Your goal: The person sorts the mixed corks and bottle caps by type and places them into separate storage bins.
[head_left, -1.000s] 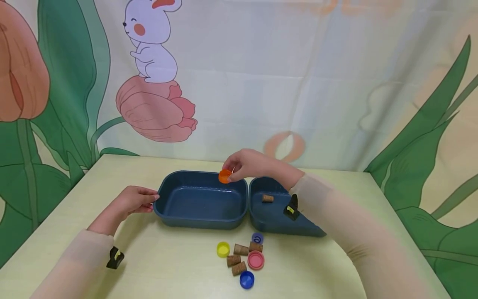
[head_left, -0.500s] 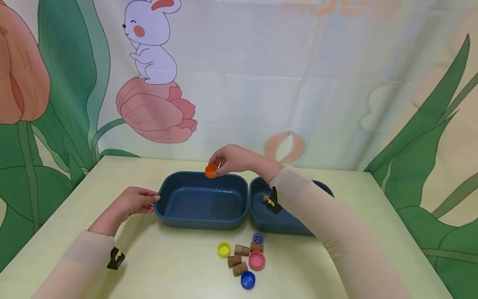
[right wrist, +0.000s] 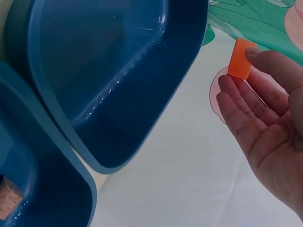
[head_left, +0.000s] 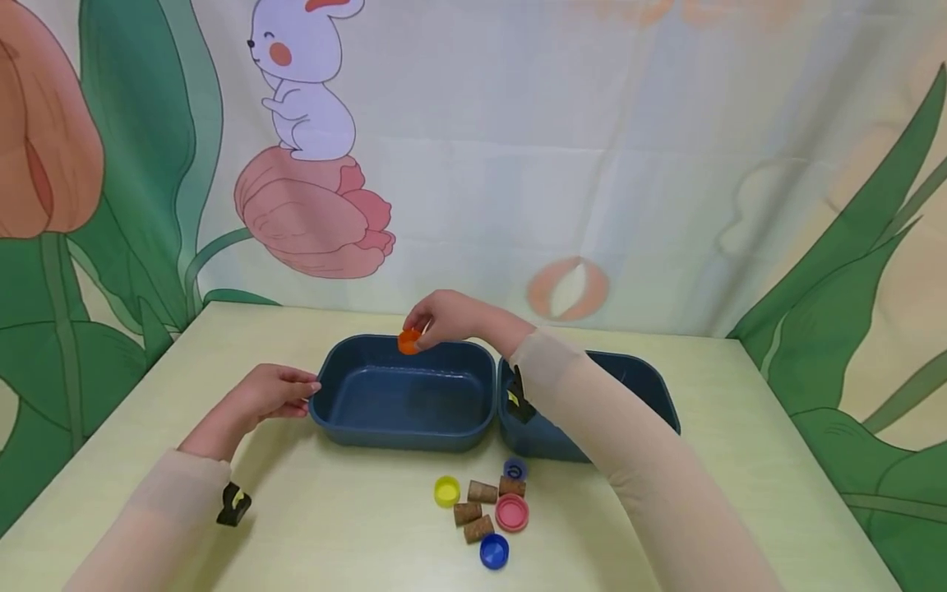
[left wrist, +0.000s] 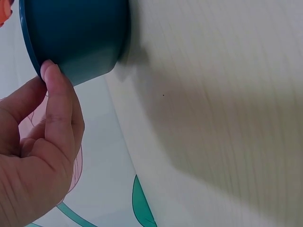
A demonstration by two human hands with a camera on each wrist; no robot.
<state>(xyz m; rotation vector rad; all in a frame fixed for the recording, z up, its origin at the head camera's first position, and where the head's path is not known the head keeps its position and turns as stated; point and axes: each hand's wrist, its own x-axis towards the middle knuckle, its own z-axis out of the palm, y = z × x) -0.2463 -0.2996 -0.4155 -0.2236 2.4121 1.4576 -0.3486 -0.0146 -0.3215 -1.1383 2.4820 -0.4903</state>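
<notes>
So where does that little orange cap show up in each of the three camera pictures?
Head: the orange cap sits centre, pinched by the right hand over the far rim of the left blue tray.
Left wrist: only an orange sliver at the top-left corner, probably the cap.
Right wrist: upper right, at the fingertips.
Shared landmark: the left blue tray, seen in all three.

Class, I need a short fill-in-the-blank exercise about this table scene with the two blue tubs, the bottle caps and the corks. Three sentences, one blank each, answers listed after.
1. The right hand pinches an ____ bottle cap over the left tub.
2. The left hand touches the left tub's ____.
3. The number of corks lying on the table is ____.

Missing words: orange; rim; four
</notes>
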